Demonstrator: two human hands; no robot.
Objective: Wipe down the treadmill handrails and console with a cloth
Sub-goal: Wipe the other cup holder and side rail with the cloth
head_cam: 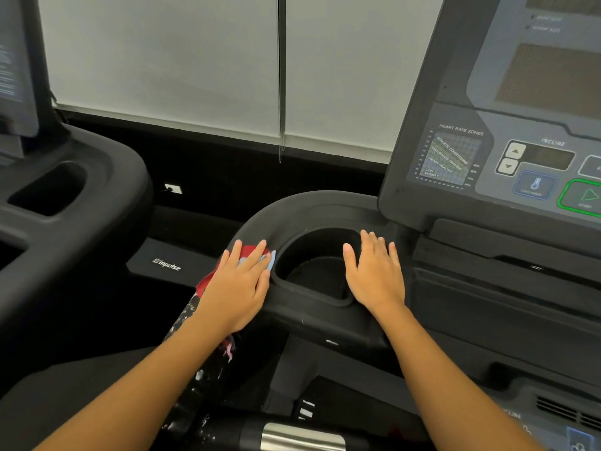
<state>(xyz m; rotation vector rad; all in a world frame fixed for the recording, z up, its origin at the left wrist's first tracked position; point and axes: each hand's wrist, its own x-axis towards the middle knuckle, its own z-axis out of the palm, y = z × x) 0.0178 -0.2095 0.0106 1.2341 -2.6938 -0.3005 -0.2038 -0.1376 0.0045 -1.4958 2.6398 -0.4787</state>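
The wipe-down looks to be at an early or middle stage. The left hand point(239, 284) lies flat, fingers straight and slightly spread, pressing the cloth point(208, 281) onto the curved moulding at the left rim of the cup holder point(305, 296). The right hand point(374, 275) is empty, its palm down and fingers extended as it rests on the cup holder's right rim, seemingly as a brace. Work therefore appears to centre on the tray surround below the console point(507, 125). Nothing shows whether the console face has been wiped. Neither hand is on the handrail point(302, 437), seen at the bottom edge, and its state cannot be judged either. By this view both likely remain to be done.

The cloth is soft and thin, red where it shows between the fingers, with a pale blue edge poking out beside the cup holder. A dark, white-speckled length hangs below the wrist and seems to be part of it. The moulding is matte black plastic with a faint grain, rounded into a broad arch around the deep, D-shaped cup holder. The console is a flat, glossy panel tilted back, printed with a heart-rate zones chart point(450, 157) and a green-outlined start button point(582, 196). The handrail carries a polished metal sleeve. A second treadmill point(65, 196) of the same black plastic stands to the left, before pale roller blinds point(162, 60).
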